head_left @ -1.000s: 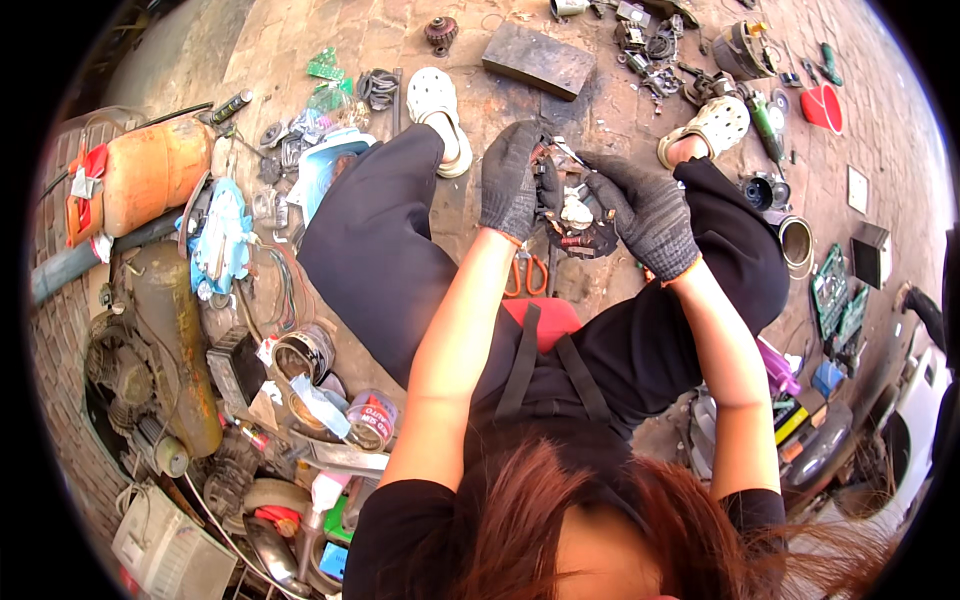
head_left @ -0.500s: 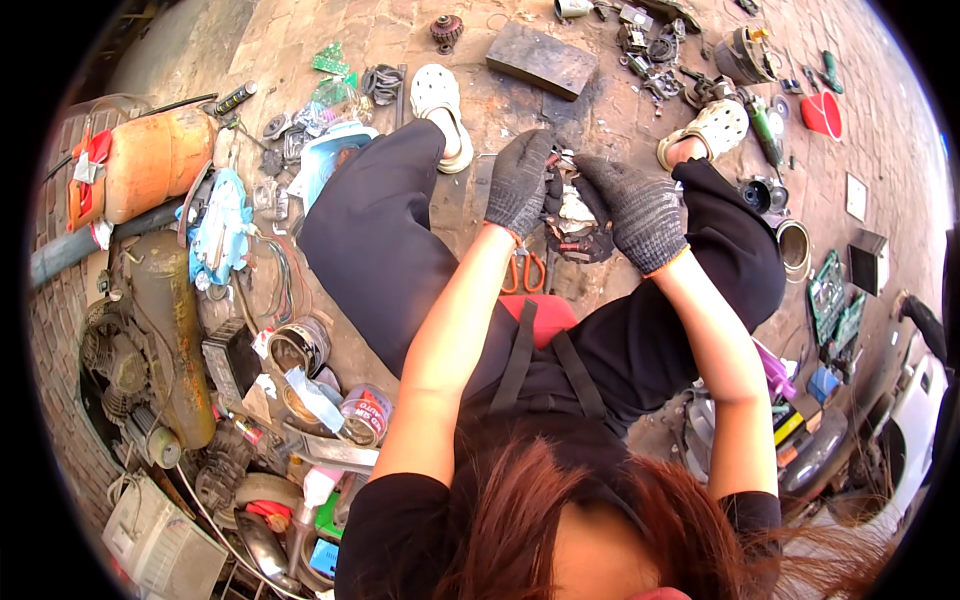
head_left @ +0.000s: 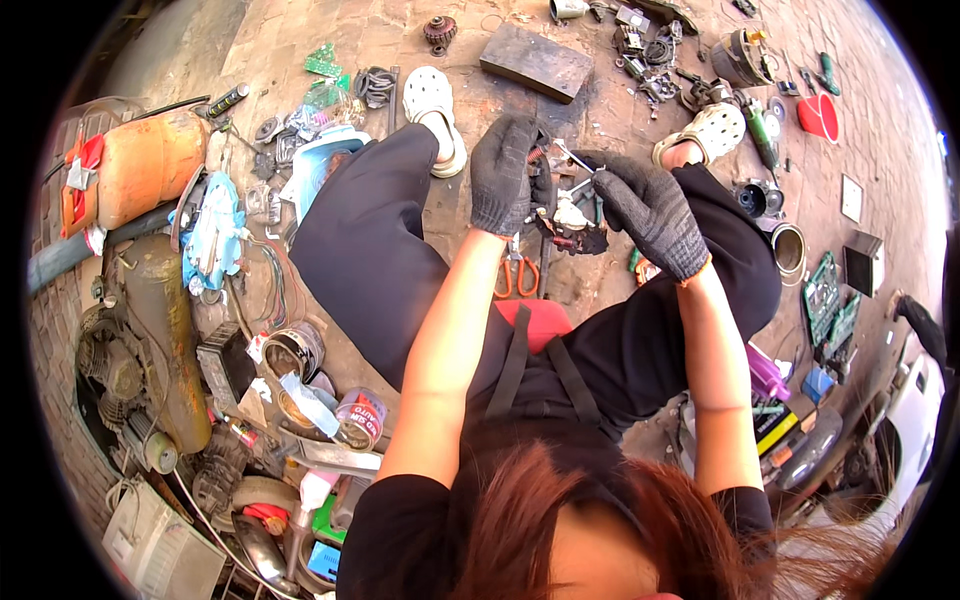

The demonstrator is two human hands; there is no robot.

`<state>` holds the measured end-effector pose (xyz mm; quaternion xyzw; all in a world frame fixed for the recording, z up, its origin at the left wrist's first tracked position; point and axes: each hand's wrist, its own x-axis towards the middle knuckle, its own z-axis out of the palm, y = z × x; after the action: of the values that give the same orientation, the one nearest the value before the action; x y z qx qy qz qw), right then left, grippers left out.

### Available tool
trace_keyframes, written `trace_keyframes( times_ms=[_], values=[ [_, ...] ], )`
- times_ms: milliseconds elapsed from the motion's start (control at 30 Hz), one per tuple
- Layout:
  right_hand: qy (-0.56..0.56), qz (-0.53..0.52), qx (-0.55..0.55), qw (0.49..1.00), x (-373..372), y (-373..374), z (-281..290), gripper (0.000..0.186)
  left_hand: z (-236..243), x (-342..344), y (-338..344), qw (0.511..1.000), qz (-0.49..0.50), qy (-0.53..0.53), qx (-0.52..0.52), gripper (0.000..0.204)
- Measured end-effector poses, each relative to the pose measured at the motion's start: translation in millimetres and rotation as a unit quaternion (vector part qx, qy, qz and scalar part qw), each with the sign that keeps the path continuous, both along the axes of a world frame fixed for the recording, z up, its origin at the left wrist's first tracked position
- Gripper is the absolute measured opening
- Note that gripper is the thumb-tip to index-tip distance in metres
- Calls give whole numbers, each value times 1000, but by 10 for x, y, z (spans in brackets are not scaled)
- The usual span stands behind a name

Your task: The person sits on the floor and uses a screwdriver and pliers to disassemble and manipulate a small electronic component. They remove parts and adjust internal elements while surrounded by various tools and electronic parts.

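Note:
Dark grey knit gloves cover both hands. My left hand (head_left: 505, 175) is closed at the left side of a dark assembly (head_left: 575, 238) with white and copper-coloured pieces, on the ground between my feet; what its fingers grip is hidden. To the right, my right hand (head_left: 652, 212) has its thumb and fingers pinched together on a thin pale strip (head_left: 574, 157), which stretches over the assembly toward my left hand. Below my left hand lie orange-handled scissors (head_left: 517, 277), their blades partly hidden beside the assembly.
A dark metal block (head_left: 537, 62) lies beyond my hands. Motor parts (head_left: 650, 50) and a bucket (head_left: 741, 58) stand far right, near a red container (head_left: 818, 118). An orange cylinder (head_left: 150, 165), cans (head_left: 293, 350) and scrap crowd the left. Green tool-case trays (head_left: 828, 305) lie right.
My right hand has drawn back from the assembly, down and to the right, and the pale strip now shows at its fingertips. My left hand has shifted slightly left and up.

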<state>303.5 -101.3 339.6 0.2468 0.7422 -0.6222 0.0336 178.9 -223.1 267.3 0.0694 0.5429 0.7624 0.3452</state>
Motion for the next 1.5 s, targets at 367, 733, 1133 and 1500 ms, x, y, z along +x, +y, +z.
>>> trace_keyframes(
  times_ms=[367, 733, 1133, 1500],
  values=[
    [-7, -4, 72, 997, -18, -59, -63, 34, -68, 72, -43, 999, 6, 44, -4, 25],
    [-50, 32, 282, 958, -37, -250, -166, 35, -250, 18, -87, 994, -9, 108, -8, 38],
    [86, -151, -2, 985, -118, -63, -94, 31, -173, 74, 4, 988, 26, -50, 141, 26],
    [-49, -130, 287, 948, 68, 346, -1455, 46, -208, -89, -77, 995, 85, -14, 45, 19]
  ],
)
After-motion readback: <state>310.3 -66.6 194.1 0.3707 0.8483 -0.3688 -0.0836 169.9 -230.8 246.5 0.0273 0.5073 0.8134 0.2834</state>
